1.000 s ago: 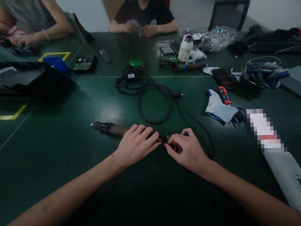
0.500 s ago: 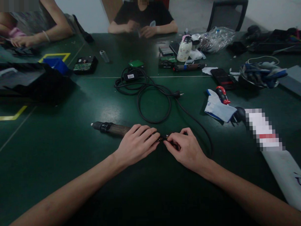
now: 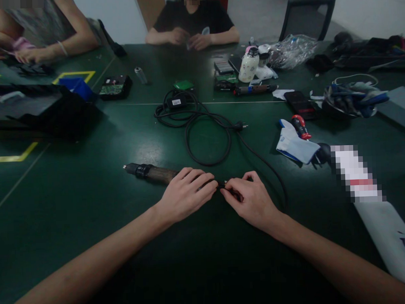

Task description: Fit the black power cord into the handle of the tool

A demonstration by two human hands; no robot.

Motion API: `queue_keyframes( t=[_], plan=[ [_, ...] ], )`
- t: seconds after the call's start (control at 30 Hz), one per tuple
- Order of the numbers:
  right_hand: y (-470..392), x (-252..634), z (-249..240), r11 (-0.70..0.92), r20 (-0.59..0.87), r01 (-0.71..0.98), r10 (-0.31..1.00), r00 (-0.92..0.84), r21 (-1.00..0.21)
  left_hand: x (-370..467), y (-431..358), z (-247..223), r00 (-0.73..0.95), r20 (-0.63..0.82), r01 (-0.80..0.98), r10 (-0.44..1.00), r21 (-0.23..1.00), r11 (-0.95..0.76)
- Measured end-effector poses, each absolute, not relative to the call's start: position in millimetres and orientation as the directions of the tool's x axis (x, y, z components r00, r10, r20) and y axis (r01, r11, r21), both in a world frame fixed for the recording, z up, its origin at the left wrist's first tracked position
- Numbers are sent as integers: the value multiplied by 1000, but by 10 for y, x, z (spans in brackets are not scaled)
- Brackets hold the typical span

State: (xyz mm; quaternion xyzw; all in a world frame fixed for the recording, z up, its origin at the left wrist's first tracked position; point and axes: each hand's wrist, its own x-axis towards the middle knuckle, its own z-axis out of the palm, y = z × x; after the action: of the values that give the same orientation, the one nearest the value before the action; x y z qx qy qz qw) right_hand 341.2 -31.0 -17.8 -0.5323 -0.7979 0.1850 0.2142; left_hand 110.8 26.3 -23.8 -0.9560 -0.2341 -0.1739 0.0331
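An electric screwdriver lies across the table in front of me, its black nose and metal bit pointing left. My left hand is closed over the rear half of its brown grip, hiding that part. At its tail end, my right hand pinches a small dark cord connector, mostly covered by the fingers. The two hands almost meet there, and I cannot tell how far the connector sits in the tool. A black power cord lies coiled beyond my hands, with one run curving down towards the right hand.
Past the cord, a black adapter lies on the table. A work glove and a red screwdriver are at right, near a long white device. A black bin stands at left. Two people sit across the table.
My left hand and the electric screwdriver have shifted slightly right, narrowing the gap to my right hand. The right hand stays nearly in place, still pinching the connector.
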Motion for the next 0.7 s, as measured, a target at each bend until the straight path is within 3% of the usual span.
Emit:
queue_keyframes(
  t=[0.7],
  plan=[
    [-315, 3406, -200, 372, 160, 770, 927, -340, -519, 1131, 264, -232, 818, 333, 478, 469, 58, -876]
  ],
)
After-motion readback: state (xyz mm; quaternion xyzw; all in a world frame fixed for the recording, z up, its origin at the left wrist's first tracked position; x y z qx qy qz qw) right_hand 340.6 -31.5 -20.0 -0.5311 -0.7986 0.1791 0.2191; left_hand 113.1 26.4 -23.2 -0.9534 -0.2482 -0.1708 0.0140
